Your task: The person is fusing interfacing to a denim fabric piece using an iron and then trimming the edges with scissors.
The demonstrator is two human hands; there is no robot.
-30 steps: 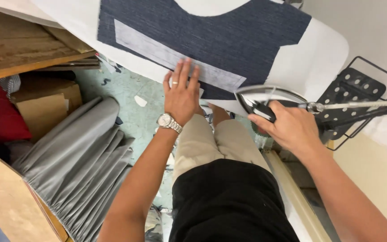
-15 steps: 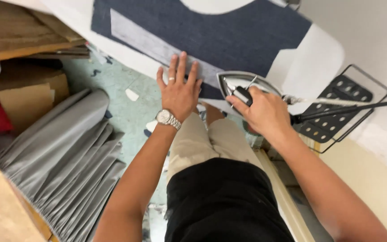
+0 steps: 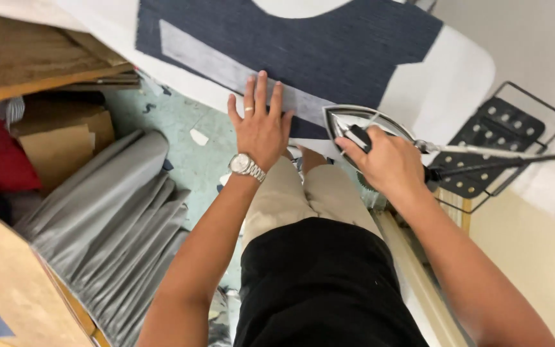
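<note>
Your left hand [image 3: 261, 125] lies flat, fingers spread, on the grey strip [image 3: 226, 67] over navy fabric [image 3: 329, 45]; right hand [image 3: 387, 160] grips the iron [image 3: 354, 125].

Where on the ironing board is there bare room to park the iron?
Bare white cover shows at the ironing board's rounded end, right of the dark blue fabric piece, above the iron in the right hand. The perforated iron rest beyond looks empty. The near edge is crowded: the left hand presses the grey strip.

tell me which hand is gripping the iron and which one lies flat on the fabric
The right hand grips the iron by its handle. The left hand, with watch and ring, lies flat, fingers spread, on the grey strip.
</note>
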